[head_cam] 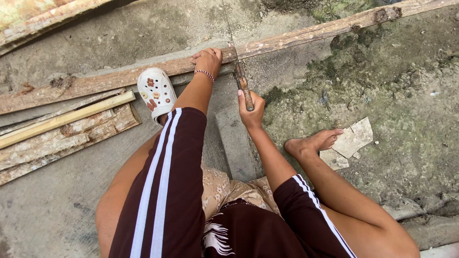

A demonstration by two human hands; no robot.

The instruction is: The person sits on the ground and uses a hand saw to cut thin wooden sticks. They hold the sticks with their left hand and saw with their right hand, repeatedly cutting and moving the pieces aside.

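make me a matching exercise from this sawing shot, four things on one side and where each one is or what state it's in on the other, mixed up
Things:
1. left hand
2. right hand
3. white clog
4. bare foot

Places or states:
A. beside broken flat stone pieces on the mossy ground
B. pressed down on the long wooden plank
C. on the foot set against the plank's near edge
D. gripping the handle of the handsaw

Pairs: 1-B, 2-D, 3-C, 4-A

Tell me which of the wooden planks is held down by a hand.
The long weathered plank running across the top, pressed by the left hand beside the saw. The other planks lie untouched at left.
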